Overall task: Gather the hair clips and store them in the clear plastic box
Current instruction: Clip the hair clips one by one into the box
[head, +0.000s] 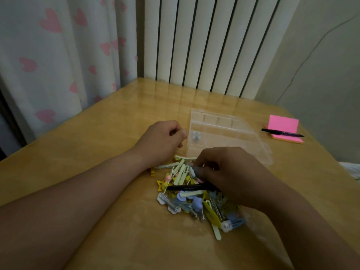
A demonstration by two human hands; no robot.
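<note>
Bare forearms [81, 193], L hand [161, 138], R hand [235, 172]

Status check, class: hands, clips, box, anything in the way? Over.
Left hand curled beside clear box, contents unclear. Right hand pinching at hair clips pile. Black pen across pile, partly under right hand.

Dim room; wooden table [97, 221]; heart-print curtain [58, 55] beside white radiator [204, 41].

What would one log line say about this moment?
left hand: curled beside clear box | right hand: over hair clips, grip unclear | blue clip: in box
</note>
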